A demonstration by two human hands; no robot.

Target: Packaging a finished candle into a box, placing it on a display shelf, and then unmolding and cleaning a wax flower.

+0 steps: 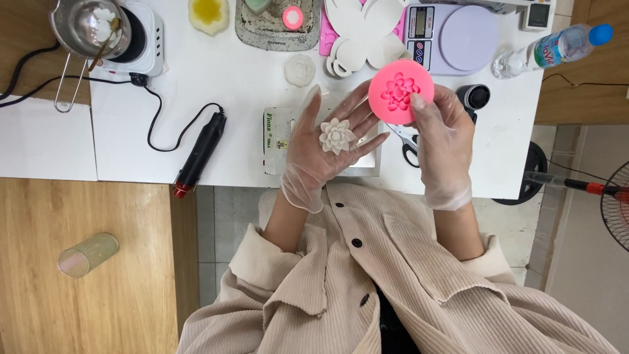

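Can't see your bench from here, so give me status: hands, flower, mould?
Left hand open, white flower lying on its palm. Right hand holds pink round mould, cavity facing up. Nothing between them; scissors on table below.

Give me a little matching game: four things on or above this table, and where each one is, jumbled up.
Things:
1. white flower
2. pink mould
3. metal pot
4. water bottle

Places:
A. on the hot plate
B. lying at the table's right end
C. in the left hand's palm
D. held by the right hand

Pairs: 1-C, 2-D, 3-A, 4-B
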